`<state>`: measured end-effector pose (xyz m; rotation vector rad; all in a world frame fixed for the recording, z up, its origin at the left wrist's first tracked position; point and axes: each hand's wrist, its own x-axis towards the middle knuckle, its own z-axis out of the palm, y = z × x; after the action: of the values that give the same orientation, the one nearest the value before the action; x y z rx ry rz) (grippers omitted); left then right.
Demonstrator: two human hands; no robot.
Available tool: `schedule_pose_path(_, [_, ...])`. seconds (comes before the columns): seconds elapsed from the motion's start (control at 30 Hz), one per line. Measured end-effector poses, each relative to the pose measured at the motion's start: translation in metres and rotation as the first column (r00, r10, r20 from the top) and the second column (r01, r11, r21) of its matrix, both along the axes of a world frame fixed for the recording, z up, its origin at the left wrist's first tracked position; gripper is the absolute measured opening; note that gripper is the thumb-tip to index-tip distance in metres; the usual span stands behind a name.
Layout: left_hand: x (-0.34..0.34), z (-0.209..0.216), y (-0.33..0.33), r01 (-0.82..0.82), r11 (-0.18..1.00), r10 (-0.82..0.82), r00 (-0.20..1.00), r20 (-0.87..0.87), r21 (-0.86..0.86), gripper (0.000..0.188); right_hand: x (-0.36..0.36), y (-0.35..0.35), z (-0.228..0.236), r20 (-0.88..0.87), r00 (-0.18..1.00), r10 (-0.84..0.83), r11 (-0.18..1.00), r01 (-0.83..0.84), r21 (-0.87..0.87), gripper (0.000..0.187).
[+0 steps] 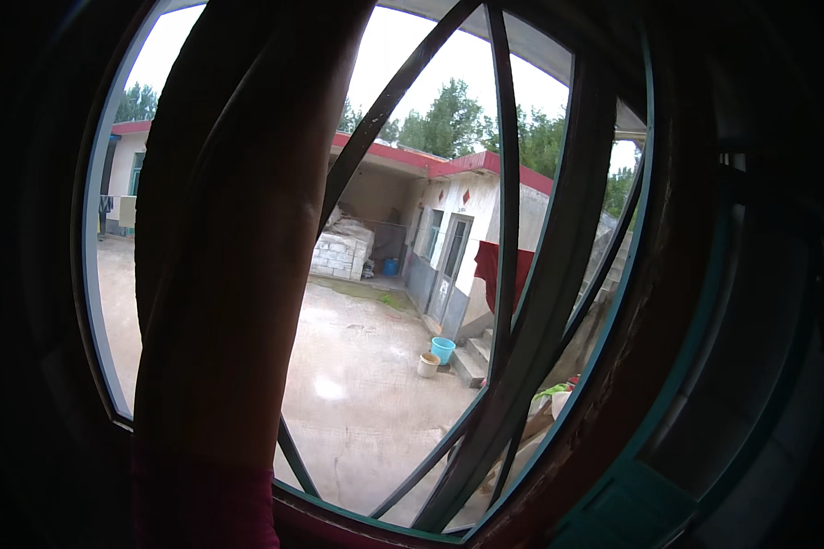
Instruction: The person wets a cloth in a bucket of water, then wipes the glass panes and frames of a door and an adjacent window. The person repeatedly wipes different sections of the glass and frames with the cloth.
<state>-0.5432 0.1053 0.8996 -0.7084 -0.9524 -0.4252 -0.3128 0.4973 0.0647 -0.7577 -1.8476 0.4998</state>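
One of my forearms (238,265), with a magenta sleeve (206,499) near the lower edge, rises across the left part of the view and leaves it at the top. Its hand is out of view, so what it holds or touches cannot be seen. My other hand does not show either. The raised arm stands in front of a window with a pale blue-green frame (634,247) and dark diagonal bars (403,82). Beside the arm on its left is a dark shape (178,119) that I cannot make out.
Beyond the window lies a concrete yard (375,393) with a blue bucket (442,349) and a cream bucket (428,365) by some steps (471,361). A red cloth (504,274) hangs near a low building (444,220). The room around the window is very dark.
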Motion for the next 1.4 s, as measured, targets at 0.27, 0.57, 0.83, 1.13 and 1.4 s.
schedule_pose_path(0.27, [0.004,-0.025,-0.019,-0.080,0.995,0.079,0.997,0.023,0.055,0.008,0.008,-0.018,0.028,0.069,0.990,0.120,0.992,-0.117,-0.042,0.044])
schedule_pose_path(0.57, [0.023,-0.152,-0.017,0.134,0.985,-0.125,0.988,0.086,-0.112,0.012,0.010,-0.002,0.039,-0.039,0.966,0.254,0.962,-0.256,-0.089,0.059])
schedule_pose_path(0.83, [-0.009,-0.406,-0.042,0.336,0.937,-0.232,0.807,0.543,-0.099,0.018,0.023,-0.006,0.067,-0.033,0.919,0.392,0.905,-0.392,-0.168,0.060])
schedule_pose_path(1.13, [0.023,-0.711,-0.055,0.410,0.911,-0.182,0.492,0.851,-0.042,0.028,0.018,-0.011,0.078,-0.084,0.913,0.398,0.900,-0.407,-0.156,0.057])
schedule_pose_path(1.4, [0.025,-0.718,-0.039,0.246,0.955,-0.044,0.670,0.741,-0.166,0.037,0.013,-0.003,0.071,0.012,0.922,0.386,0.915,-0.382,-0.132,0.058])
